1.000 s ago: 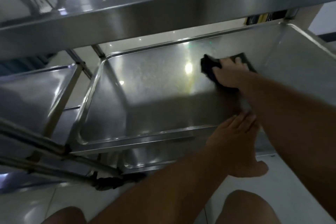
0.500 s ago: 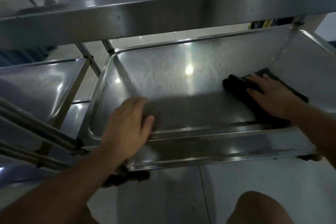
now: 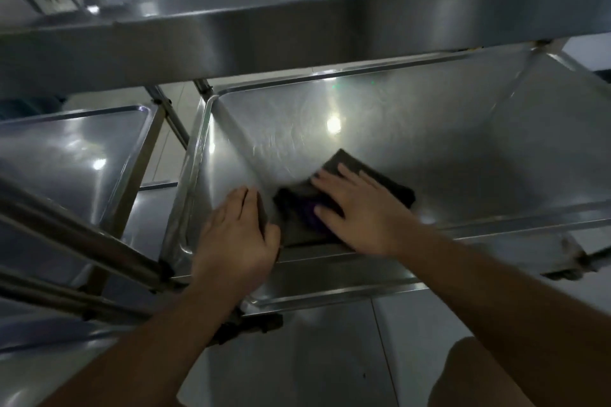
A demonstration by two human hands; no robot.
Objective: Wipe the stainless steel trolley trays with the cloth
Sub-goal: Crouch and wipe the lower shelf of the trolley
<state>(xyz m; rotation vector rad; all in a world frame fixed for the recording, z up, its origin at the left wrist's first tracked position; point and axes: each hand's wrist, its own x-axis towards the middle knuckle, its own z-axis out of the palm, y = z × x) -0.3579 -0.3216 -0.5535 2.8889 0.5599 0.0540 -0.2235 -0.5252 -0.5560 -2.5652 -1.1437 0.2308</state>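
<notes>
A dark cloth (image 3: 373, 180) lies flat on the middle tray (image 3: 463, 155) of the stainless steel trolley, near the tray's front left part. My right hand (image 3: 360, 211) presses down on the cloth with its fingers spread. Just left of the cloth, my left hand (image 3: 236, 238) rests on the tray's front rim, fingers together and palm down, holding nothing. The top tray (image 3: 297, 33) overhangs the scene and hides the back of the middle tray.
A second steel trolley with its own tray (image 3: 66, 155) stands close on the left, and its tubular handle bars (image 3: 76, 241) cross the lower left. A lower tray (image 3: 330, 291) shows under the middle one. A castor (image 3: 568, 269) sits at right. Tiled floor (image 3: 413, 340) and my knee (image 3: 482, 377) lie below.
My right hand has slid the cloth leftward across the tray, from the right side to near the front left. My left hand stays on the front rim at left.
</notes>
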